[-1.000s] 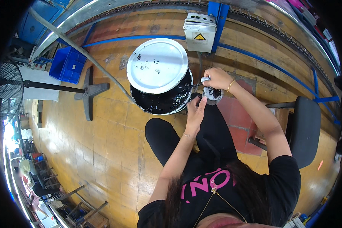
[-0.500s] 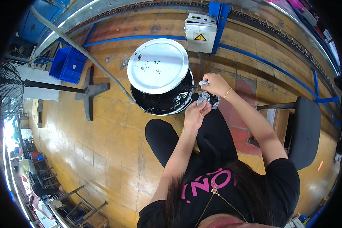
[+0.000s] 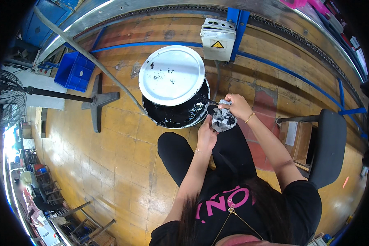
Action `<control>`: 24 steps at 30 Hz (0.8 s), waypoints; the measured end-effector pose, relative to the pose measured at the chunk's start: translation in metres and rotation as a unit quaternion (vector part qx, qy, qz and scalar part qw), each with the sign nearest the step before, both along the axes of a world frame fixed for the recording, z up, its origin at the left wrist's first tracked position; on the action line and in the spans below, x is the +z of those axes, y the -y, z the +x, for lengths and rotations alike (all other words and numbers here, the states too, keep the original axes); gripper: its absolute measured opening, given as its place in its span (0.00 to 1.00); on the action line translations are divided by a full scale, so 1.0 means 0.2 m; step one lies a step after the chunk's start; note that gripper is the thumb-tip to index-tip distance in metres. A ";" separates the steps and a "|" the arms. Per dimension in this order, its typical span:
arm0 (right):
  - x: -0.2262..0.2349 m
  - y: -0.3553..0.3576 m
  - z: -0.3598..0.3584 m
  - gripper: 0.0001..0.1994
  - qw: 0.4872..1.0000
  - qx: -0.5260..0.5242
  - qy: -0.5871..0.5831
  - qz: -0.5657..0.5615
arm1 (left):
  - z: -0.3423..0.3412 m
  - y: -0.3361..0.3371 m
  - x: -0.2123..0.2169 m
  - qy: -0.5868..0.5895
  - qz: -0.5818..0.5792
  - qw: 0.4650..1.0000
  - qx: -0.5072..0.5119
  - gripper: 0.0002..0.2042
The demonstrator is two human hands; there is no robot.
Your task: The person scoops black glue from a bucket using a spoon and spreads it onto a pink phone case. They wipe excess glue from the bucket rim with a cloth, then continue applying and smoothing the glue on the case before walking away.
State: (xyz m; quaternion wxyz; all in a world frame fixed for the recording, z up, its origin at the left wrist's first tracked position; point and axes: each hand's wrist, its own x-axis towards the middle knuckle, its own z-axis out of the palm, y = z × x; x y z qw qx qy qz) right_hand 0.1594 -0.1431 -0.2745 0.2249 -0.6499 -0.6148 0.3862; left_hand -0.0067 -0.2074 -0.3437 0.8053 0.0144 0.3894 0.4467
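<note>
My left hand is closed round the near side of a crumpled grey-white wad, cloth or plastic, smeared with black. Pinched in my right hand is a thin dark stick with a pale wrapping at its grip. Its far end points left to the rim of the bucket and I cannot make out its tip. Just ahead stands the round bucket, its inside coated with glossy black stuff. A white round lid with black spots lies slanted over the bucket's far part.
A white electrical box hangs on a blue post behind the bucket. To the left are a blue bin, a fan stand's base and a grey hose. At right stands a dark chair beside a wooden box.
My right hand has come down and nearer with the stick. The wad sits lower and shows more of its surface. The view has shifted slightly upward.
</note>
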 end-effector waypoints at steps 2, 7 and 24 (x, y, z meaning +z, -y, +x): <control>-0.03 0.01 0.00 0.18 1.000 0.011 0.011 0.014 | 0.05 -0.05 0.02 0.051 -0.033 0.998 0.020 0.13; -0.06 0.05 0.00 0.15 0.998 0.036 -0.011 0.042 | 0.10 -0.06 -0.04 0.088 0.014 0.996 0.025 0.15; 0.07 0.10 0.19 0.16 0.999 0.000 0.020 0.050 | -0.01 0.00 0.05 -0.022 -0.080 0.996 -0.028 0.04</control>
